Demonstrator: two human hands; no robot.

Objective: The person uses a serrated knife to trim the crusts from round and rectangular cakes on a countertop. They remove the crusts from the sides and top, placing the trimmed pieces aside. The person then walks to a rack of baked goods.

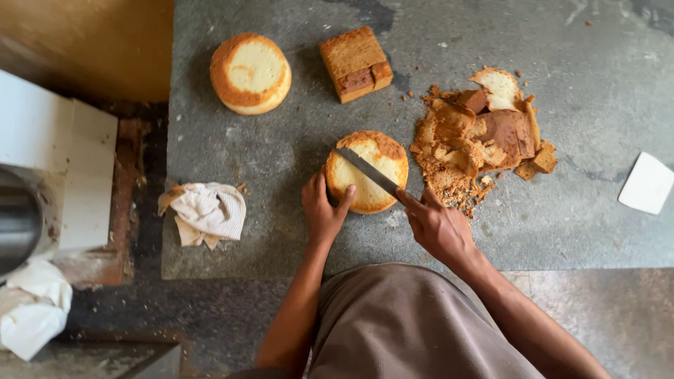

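Observation:
A round sponge cake with a partly trimmed brown crust lies on the grey stone counter just in front of me. My left hand rests against its near left side, fingers curled on the edge. My right hand grips a long knife whose blade lies flat across the cake's top, pointing up and to the left.
A second round cake and a square brown cake block sit further back. A heap of crust trimmings and crumbs lies to the right. A crumpled cloth is at left, a white scraper at the far right.

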